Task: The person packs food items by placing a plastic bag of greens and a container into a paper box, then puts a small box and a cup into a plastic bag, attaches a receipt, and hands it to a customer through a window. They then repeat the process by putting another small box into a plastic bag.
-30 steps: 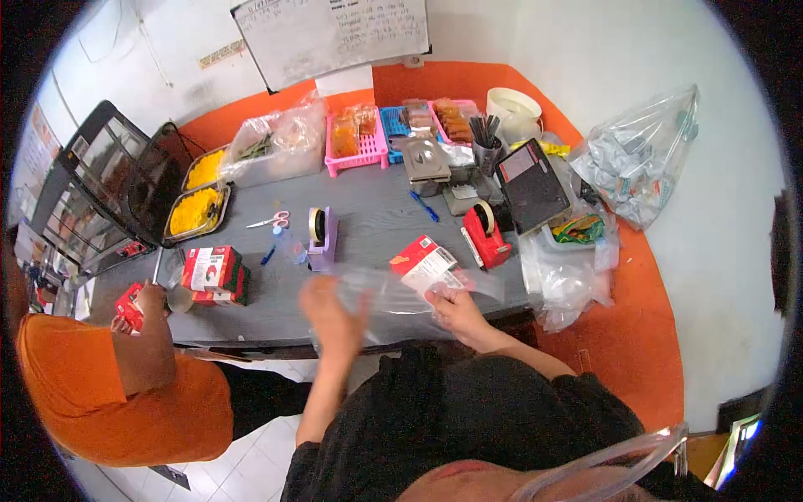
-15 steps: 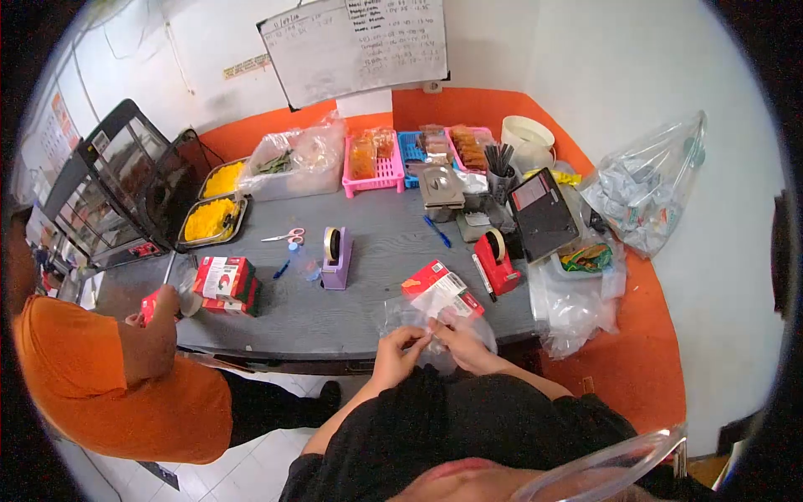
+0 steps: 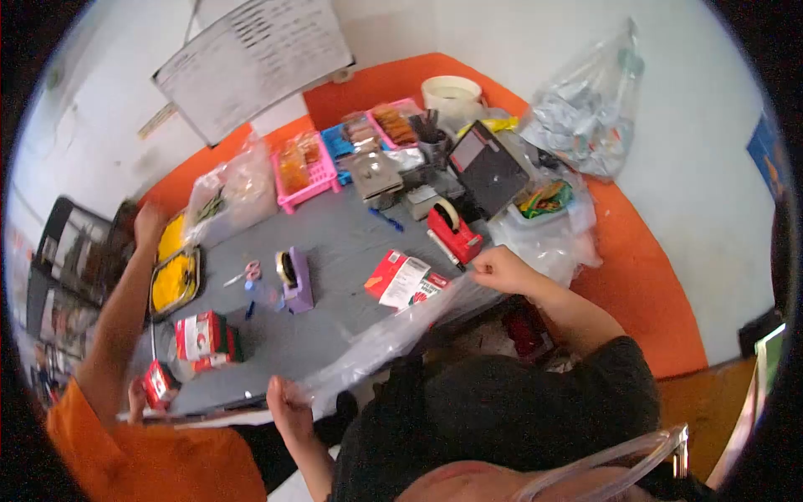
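Note:
A clear plastic bag (image 3: 389, 339) is pulled out long between my two hands, slanting across the table's front edge. My left hand (image 3: 293, 412), low in front of the table, is closed on one end of it. At the other end, near the red tape dispenser (image 3: 456, 237), my right hand (image 3: 507, 271) has its fingers curled around the plastic. Behind the stretched bag lies a red and white box (image 3: 406, 280), its near edge partly covered by the plastic.
On my left a co-worker in an orange shirt (image 3: 159, 460) reaches toward trays of yellow food (image 3: 174, 280); a small red box (image 3: 157, 383) is at their other hand. Red boxes (image 3: 203, 339), scissors (image 3: 247, 272) and a purple tape dispenser (image 3: 298, 286) stand nearby. Pink baskets (image 3: 316, 178) line the back.
My hands, close together before, have moved far apart, stretching the bag between them. The view has turned and tilted. The co-worker's arm now extends toward the yellow food trays.

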Demonstrator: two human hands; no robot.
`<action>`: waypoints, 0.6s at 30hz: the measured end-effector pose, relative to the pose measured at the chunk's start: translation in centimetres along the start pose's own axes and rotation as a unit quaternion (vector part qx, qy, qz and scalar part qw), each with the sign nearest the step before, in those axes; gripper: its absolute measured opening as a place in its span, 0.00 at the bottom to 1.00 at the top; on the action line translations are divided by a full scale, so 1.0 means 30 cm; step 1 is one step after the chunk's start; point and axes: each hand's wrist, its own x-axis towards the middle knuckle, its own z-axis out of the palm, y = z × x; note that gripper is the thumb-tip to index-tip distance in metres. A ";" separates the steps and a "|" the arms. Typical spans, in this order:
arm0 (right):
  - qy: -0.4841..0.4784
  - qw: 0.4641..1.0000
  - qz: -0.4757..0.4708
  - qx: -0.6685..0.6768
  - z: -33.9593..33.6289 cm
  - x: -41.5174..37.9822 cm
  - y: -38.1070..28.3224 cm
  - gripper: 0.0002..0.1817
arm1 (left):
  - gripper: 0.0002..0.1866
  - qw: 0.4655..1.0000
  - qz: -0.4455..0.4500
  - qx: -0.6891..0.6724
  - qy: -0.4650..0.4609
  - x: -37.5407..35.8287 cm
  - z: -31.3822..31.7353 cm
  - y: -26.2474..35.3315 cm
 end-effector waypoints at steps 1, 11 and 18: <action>0.025 0.998 -0.062 -0.011 -0.010 0.001 -0.006 0.15 | 0.18 0.987 0.018 0.072 -0.144 -0.009 -0.038 0.012; 0.077 0.942 -0.321 -0.067 0.212 0.050 -0.322 0.20 | 0.07 0.705 0.430 0.564 -0.021 0.084 0.197 0.010; 0.240 0.856 -0.052 0.454 0.162 0.064 -0.199 0.11 | 0.13 0.855 0.288 0.419 -0.105 0.061 -0.043 0.002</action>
